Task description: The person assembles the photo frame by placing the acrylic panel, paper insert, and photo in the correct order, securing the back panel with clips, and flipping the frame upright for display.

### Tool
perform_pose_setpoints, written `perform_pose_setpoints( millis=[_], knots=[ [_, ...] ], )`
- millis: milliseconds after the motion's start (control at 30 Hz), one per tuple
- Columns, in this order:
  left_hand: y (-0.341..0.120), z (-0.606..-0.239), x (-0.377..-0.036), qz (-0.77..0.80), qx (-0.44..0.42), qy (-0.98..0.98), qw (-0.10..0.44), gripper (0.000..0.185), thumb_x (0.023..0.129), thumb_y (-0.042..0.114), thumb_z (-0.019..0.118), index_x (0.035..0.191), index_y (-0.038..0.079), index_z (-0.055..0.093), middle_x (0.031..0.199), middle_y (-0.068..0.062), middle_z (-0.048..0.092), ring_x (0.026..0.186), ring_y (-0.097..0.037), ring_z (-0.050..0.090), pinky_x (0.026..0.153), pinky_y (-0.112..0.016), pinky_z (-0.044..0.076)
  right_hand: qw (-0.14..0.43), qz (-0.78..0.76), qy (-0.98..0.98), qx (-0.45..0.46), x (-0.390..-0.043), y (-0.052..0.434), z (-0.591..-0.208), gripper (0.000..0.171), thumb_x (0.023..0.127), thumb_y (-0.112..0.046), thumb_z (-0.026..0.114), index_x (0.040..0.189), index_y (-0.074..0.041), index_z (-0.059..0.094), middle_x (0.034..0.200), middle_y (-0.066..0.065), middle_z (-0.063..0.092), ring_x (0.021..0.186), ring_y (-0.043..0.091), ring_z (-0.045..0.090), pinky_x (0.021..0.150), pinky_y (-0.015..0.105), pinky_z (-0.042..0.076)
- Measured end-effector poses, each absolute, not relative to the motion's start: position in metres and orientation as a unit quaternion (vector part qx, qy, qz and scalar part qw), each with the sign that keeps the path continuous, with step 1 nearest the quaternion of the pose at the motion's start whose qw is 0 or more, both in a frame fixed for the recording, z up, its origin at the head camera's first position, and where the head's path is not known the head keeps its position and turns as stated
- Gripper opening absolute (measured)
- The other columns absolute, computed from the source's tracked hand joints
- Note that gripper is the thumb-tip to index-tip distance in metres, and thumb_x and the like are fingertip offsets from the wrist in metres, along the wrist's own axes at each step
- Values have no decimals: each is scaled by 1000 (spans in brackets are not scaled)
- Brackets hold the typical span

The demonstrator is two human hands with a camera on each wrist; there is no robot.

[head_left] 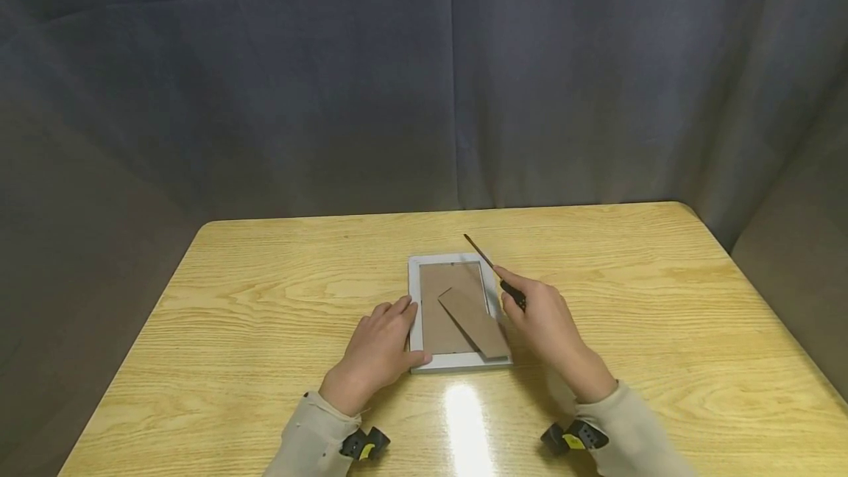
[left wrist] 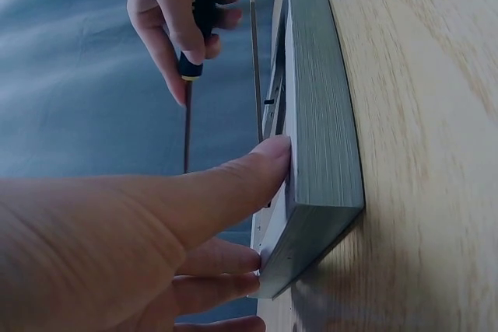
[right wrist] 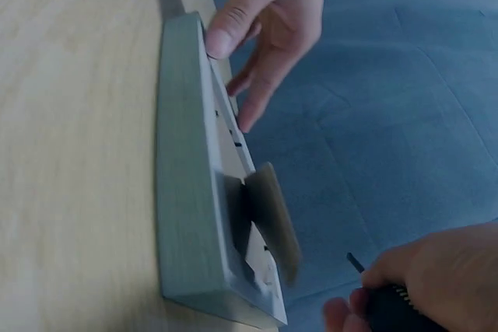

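Observation:
A picture frame (head_left: 457, 362) with a pale grey-white border lies face down on the table. Its brown backing board (head_left: 445, 277) shows, and the brown easel stand (head_left: 478, 324) is tilted up off it. My left hand (head_left: 376, 348) rests on the left border, thumb on the near left corner and fingers along the side. To the right of the frame, my right hand (head_left: 548, 321) holds a screwdriver (head_left: 513, 294) by its black handle, index finger along the shaft, tip pointing away and left, raised above the frame. Small dark tabs (right wrist: 238, 145) show at the backing's edge.
The frame sits on a wood-grain table (head_left: 278, 330). Dark grey cloth (head_left: 331, 94) hangs behind it and at both sides. A bright reflection shows on the tabletop in front of the frame.

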State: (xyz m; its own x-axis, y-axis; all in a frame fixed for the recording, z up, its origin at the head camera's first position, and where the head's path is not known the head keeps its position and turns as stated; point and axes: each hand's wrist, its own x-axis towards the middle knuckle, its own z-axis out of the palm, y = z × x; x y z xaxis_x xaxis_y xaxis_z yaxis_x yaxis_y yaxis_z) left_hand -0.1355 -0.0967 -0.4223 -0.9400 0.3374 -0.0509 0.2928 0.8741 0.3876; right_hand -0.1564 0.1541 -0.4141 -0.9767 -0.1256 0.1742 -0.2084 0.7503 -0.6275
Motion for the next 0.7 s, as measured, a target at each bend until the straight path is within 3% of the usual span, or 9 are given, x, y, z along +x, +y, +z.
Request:
perform_pose_setpoints(
  millis=[300,433,700],
  knots=[
    [-96,-421,-134,187,164,966,63,79,82,34,84,145,-3,52,155,-21,47,138,-41,48,107,-57,45,41,316,-942,104,-150,139,-421,44,97,-12,63,141,-16,61,132,20,67,67,19,54,51,28,38],
    [-96,-421,-134,186,167,966,63,80,82,35,84,145,-3,52,155,-21,47,138,-41,48,108,-57,45,41,304,-945,114,-148,131,-425,43,96,-12,65,139,-14,63,130,20,69,82,21,62,55,28,43],
    [-96,-421,-135,178,170,967,63,80,82,36,84,145,-2,52,154,-21,47,138,-41,49,107,-57,45,39,300,-945,122,-146,121,-436,42,95,-11,66,137,-13,65,118,16,74,76,17,59,58,27,44]
  ],
)
